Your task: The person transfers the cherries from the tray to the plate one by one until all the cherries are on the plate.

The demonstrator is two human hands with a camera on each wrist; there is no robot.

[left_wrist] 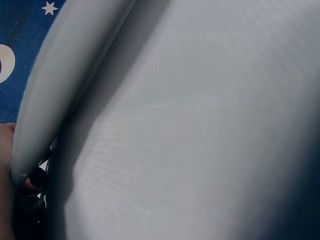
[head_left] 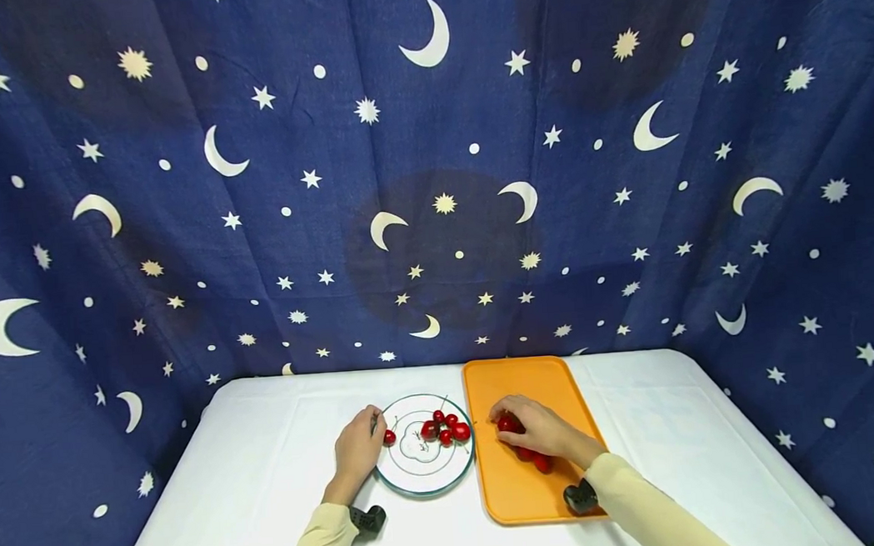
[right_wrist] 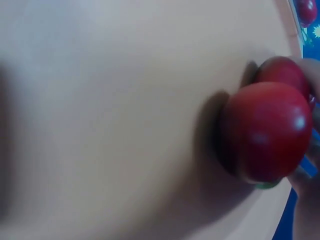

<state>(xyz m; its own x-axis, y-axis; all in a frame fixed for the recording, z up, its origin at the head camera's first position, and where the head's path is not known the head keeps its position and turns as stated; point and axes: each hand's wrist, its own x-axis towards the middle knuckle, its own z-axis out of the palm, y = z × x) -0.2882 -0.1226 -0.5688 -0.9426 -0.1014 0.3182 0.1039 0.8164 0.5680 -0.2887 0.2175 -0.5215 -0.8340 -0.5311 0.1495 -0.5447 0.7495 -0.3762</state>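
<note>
A white plate (head_left: 419,466) with a dark green rim stands left of the middle, bearing several red cherries (head_left: 460,431), some with stems. My left hand (head_left: 359,446) grips its left rim, right beside a lone cherry (head_left: 390,437) on the plate. In the left wrist view the plate's pale edge (left_wrist: 65,75) fills much of the picture, and the fingers are mostly hidden. Over the orange tray (head_left: 521,493), my right hand (head_left: 538,428) curls its thumb and fingers round a small red fruit (head_left: 506,421). Under that hand lie more round red fruits (head_left: 542,464), one showing a green end in the right wrist view.
The plate and tray stand side by side on a table with a white cloth (head_left: 267,450). Behind and to both sides hangs a dark blue curtain (head_left: 329,229) with moons and stars. A black wrist device (head_left: 368,519) sits on each arm.
</note>
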